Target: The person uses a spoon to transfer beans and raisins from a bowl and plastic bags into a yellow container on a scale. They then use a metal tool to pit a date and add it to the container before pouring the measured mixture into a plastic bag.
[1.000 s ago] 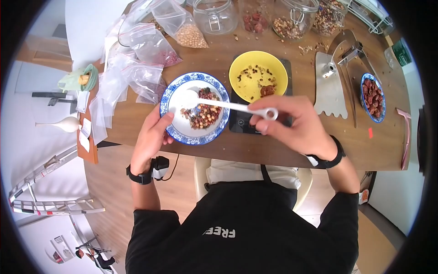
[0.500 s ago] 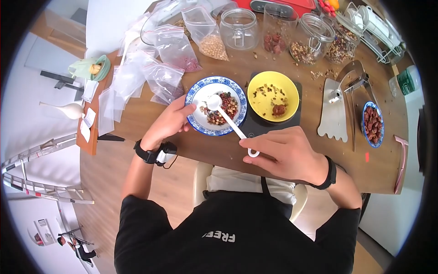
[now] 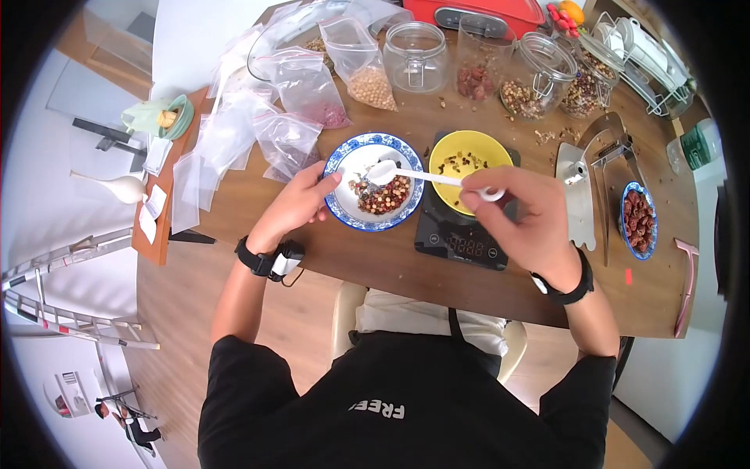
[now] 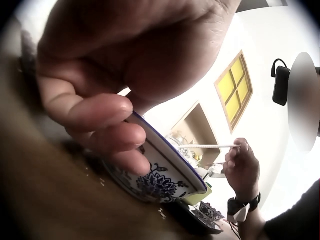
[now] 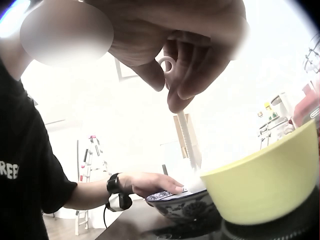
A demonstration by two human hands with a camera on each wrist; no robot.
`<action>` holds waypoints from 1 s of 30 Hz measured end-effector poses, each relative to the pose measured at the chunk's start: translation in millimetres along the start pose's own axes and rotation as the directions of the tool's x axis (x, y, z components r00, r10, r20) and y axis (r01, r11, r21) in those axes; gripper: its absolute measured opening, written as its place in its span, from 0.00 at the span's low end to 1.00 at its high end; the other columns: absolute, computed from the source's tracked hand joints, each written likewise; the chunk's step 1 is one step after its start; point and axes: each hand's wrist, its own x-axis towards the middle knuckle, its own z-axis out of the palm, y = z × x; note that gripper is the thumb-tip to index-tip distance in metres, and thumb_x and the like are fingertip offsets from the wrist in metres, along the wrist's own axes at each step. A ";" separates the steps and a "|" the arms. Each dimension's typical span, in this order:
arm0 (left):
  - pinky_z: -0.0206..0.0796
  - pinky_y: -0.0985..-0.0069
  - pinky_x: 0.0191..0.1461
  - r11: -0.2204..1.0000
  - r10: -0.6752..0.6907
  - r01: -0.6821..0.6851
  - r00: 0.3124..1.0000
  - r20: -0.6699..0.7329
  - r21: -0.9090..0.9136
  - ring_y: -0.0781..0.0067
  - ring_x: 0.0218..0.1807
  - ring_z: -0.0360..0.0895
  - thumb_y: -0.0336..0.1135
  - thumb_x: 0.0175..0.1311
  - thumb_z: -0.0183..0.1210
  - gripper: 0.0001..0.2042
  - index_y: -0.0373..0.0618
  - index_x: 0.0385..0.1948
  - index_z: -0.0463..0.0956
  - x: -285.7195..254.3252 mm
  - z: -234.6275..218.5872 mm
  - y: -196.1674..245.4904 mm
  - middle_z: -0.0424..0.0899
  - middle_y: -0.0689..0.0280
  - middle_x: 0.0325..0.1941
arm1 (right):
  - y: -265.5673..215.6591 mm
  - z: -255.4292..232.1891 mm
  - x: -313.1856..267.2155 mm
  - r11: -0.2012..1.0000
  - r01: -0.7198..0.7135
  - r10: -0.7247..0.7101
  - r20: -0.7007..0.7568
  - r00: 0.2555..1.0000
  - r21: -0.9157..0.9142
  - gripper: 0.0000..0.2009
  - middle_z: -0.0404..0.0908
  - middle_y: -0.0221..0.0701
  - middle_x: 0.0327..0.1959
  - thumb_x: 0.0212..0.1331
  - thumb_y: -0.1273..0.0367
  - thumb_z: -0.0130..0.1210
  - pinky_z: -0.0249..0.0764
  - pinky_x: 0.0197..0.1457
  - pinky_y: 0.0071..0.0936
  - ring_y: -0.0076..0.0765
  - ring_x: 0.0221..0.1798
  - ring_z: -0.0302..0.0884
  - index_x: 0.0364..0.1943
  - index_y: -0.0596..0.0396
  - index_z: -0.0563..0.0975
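My left hand [image 3: 293, 207] grips the near-left side of a blue-and-white bowl [image 3: 373, 141], thumb at the rim. In the left wrist view, curled fingers [image 4: 117, 137] lie against its outer wall. Mixed beans and grains [image 3: 384, 197] sit inside. With thumb and fingertips, my right hand [image 3: 531, 223] pinches the ringed handle end of a white spoon [image 3: 436, 178]. The spoon's bowl is over the grains at the left, holding something pale. The right hand partly covers a yellow bowl [image 3: 469, 142] with scattered dark and pale bits, which stands on a black digital scale [image 3: 461, 248].
Zip bags [image 3: 289, 144] lie at the left, one holding pale beans [image 3: 371, 87]. Glass jars [image 3: 416, 59] line the back. At right are a metal scraper [image 3: 578, 207], tongs [image 3: 605, 211], a small bowl of red dates [image 3: 639, 223] and a pink peeler-like tool [image 3: 686, 285].
The spoon's handle swung toward me, then back across to the right as my right hand rose over the yellow bowl. My left hand kept hold of the blue-and-white bowl. The head view shifted.
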 end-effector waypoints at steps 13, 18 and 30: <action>0.57 0.82 0.27 0.931 0.294 -0.199 0.905 -0.307 0.305 0.86 0.23 0.67 0.41 0.77 0.52 0.16 0.41 0.57 0.75 -36.3 -16.5 29.3 0.72 0.74 0.18 | 9.2 -23.3 -12.8 0.869 -0.317 0.392 -0.137 0.910 0.380 0.07 0.88 0.34 0.34 0.70 0.72 0.57 0.77 0.35 0.17 0.23 0.32 0.84 0.44 0.62 0.82; 0.55 0.83 0.26 0.903 0.424 -0.343 0.807 -0.411 0.258 0.87 0.22 0.65 0.39 0.76 0.54 0.16 0.42 0.59 0.74 -21.0 -46.8 55.2 0.72 0.75 0.19 | 21.3 -59.1 -26.7 0.945 -0.127 0.206 -0.246 0.947 0.302 0.07 0.86 0.34 0.34 0.70 0.74 0.56 0.74 0.35 0.17 0.22 0.33 0.82 0.47 0.61 0.80; 0.67 0.75 0.32 0.747 0.546 -0.211 0.736 -0.400 0.631 0.77 0.25 0.77 0.45 0.71 0.56 0.21 0.40 0.58 0.74 66.3 -114.6 82.7 0.82 0.64 0.23 | 35.9 -58.3 -34.1 0.967 -0.088 0.058 -0.127 0.990 -0.241 0.06 0.84 0.33 0.32 0.58 0.77 0.63 0.71 0.35 0.23 0.28 0.32 0.79 0.39 0.61 0.81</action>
